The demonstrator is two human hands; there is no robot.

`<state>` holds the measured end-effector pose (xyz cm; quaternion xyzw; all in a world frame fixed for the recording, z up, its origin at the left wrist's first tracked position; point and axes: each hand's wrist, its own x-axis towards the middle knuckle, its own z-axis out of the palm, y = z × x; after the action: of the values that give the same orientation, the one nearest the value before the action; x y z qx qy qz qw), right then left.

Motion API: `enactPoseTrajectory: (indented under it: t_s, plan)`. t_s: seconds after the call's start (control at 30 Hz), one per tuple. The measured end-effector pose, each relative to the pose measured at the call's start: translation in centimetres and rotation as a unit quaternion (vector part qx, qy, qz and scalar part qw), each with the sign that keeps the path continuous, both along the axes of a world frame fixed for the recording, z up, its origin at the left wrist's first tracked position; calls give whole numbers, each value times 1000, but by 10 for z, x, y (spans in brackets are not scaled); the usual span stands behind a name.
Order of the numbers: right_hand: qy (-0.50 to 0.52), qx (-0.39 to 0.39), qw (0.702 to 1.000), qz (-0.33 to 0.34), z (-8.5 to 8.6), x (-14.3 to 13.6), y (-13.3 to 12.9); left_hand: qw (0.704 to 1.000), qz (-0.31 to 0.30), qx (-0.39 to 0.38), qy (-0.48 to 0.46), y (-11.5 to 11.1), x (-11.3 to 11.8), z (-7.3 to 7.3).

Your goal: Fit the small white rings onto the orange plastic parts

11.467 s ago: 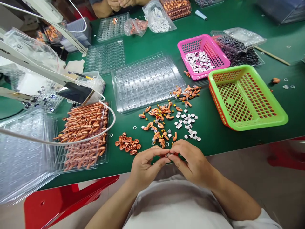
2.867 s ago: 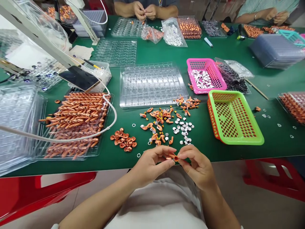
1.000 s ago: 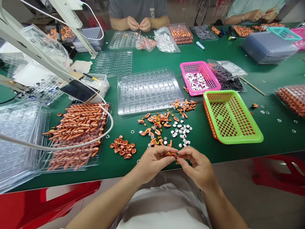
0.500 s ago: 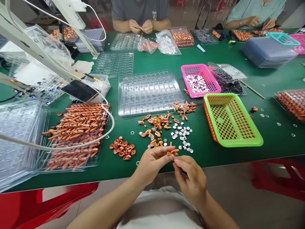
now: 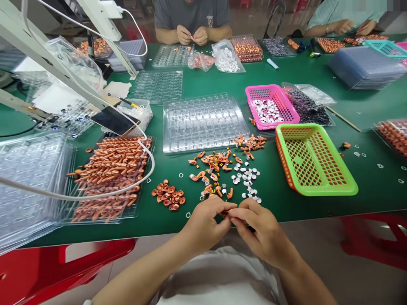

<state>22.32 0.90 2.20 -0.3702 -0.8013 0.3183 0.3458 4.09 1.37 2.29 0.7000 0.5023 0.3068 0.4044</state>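
My left hand (image 5: 208, 222) and my right hand (image 5: 262, 228) meet at the table's near edge, fingertips pinched together. Between them is a small copper-brown part (image 5: 224, 213), mostly hidden by the fingers, so its exact kind does not show. Just beyond the fingers lie loose curved orange pieces (image 5: 216, 160), some with yellow bits on them. To their right are scattered small white discs (image 5: 246, 174), some partly black. Left of my hands sits a heap of round copper-coloured cups (image 5: 168, 195).
A green basket (image 5: 346, 182) stands right, behind it a pink basket (image 5: 294, 116) of white pieces. A clear moulded tray (image 5: 203, 123) lies ahead. Left are trays of copper-coloured stems (image 5: 111, 169), a white cable (image 5: 95, 197) and a phone (image 5: 116, 120). Two people work opposite.
My fingertips have closed in together, and the orange piece with a yellow bit that showed in my left fingers is now out of sight. The view has shifted slightly left.
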Motion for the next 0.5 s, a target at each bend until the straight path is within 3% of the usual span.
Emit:
enactPoseTrajectory:
  t_s: [0.13,0.27,0.5]
  plan:
    - [-108,21,994,-13,5,-2,6,988,-11,126,85,-4,0,-9]
    - [-149,24,988,-6,10,-3,10,967,-26,209,142,-7,0,-11]
    - [-152,41,987,27,10,-4,14,960,-30,232,153,-6,1,-13]
